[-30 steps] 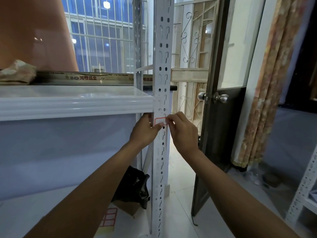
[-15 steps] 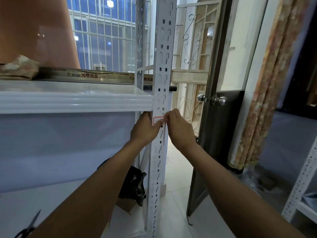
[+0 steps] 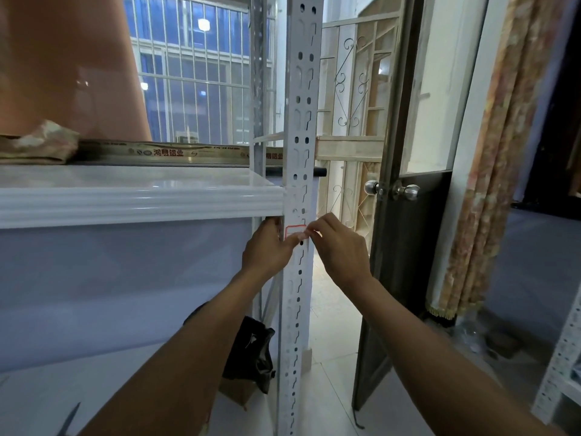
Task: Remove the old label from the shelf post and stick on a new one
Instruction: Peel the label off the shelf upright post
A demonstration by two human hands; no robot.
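A white slotted shelf post (image 3: 302,127) runs top to bottom through the middle. A small white label with a red border (image 3: 294,230) sits on it just below the white shelf board (image 3: 132,199). My left hand (image 3: 268,250) rests against the post's left side with its thumb lying across the label's lower edge. My right hand (image 3: 338,247) is at the post's right side, fingertips pinched at the label's right edge. Part of the label is hidden by both thumbs.
A dark door with a metal knob (image 3: 407,191) stands open just right of the post. A black bag (image 3: 251,357) lies on the floor behind the post. A patterned curtain (image 3: 500,158) hangs at right. Another slotted post (image 3: 562,357) is at the far right.
The view has shifted slightly. My right fingertips have settled at the label's right edge and my left thumb has slid across its lower edge. The label stays on the post.
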